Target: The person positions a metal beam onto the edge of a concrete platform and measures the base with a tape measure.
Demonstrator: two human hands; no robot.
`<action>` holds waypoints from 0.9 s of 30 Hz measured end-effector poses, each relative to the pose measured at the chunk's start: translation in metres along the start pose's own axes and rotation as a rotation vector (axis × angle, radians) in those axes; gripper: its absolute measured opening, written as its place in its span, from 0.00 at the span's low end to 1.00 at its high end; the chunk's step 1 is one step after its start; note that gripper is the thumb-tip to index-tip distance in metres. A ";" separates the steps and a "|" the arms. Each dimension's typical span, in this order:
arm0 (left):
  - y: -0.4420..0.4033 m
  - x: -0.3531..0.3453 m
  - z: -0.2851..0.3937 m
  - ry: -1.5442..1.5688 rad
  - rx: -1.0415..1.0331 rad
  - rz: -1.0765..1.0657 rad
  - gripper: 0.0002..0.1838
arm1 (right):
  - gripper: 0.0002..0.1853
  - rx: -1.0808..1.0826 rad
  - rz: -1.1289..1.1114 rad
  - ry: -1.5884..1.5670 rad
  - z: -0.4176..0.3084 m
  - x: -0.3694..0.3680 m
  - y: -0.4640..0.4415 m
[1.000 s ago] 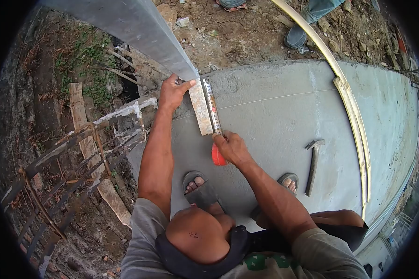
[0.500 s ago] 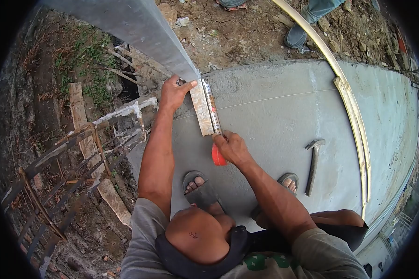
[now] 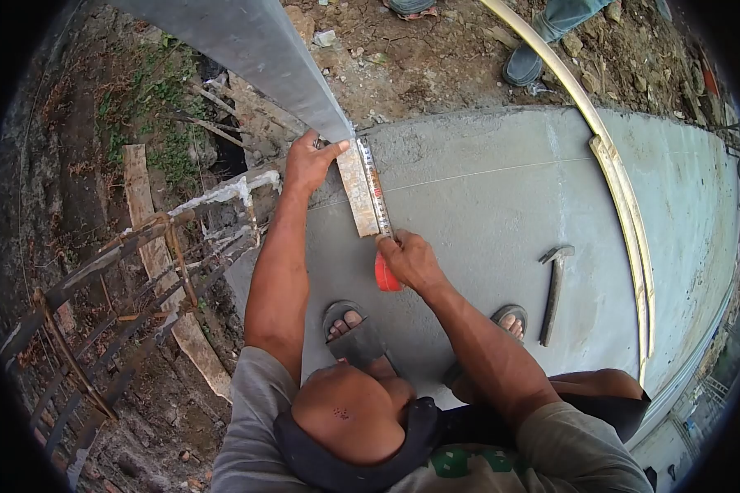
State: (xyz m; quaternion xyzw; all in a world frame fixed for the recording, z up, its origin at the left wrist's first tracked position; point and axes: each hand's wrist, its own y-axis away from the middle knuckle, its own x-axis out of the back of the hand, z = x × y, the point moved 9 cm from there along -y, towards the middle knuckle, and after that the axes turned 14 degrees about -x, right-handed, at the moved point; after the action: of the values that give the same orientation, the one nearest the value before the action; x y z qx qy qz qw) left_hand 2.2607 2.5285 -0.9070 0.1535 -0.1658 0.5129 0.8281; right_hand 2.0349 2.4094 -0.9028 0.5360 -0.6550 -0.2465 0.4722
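Note:
My left hand (image 3: 307, 167) is closed around the lower end of a tall grey metal post (image 3: 263, 70), its thumb on the post's bottom edge. From there a pale, stained board (image 3: 357, 193) stretches toward me across the concrete. Alongside its right edge runs the extended blade (image 3: 375, 185) of a tape measure. My right hand (image 3: 411, 261) grips the red tape measure case (image 3: 386, 274) near the board's closer end. My left fingertips are partly hidden behind the post.
A hammer (image 3: 555, 292) lies on the grey concrete slab (image 3: 460, 214). Long curved yellowish strips (image 3: 617, 189) cross the right side. To the left stand a rusty metal frame (image 3: 99, 275) and a plank (image 3: 144, 214) over rough ground. Another person's shoe (image 3: 521, 66) is beyond the slab.
The post's upper part has shifted slightly to the right. Both hands keep nearly the same place, with the tape still extended along the board.

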 end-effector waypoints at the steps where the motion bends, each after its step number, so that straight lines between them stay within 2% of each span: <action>1: 0.000 0.001 -0.001 -0.020 -0.007 0.001 0.25 | 0.24 0.002 0.000 -0.002 0.000 0.000 0.000; 13: 0.000 0.001 0.004 -0.001 -0.029 0.010 0.23 | 0.24 0.014 0.014 0.001 -0.001 0.000 0.000; 16: 0.002 0.001 0.006 0.093 -0.009 0.030 0.24 | 0.23 0.013 0.014 -0.012 -0.002 0.001 0.001; 27: 0.004 0.003 0.012 0.046 0.011 0.025 0.26 | 0.23 0.025 0.020 0.019 -0.005 0.002 0.003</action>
State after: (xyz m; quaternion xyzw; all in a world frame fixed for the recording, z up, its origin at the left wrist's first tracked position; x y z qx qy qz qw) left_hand 2.2574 2.5278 -0.8949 0.1443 -0.1457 0.5276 0.8244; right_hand 2.0381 2.4093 -0.8973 0.5377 -0.6588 -0.2283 0.4742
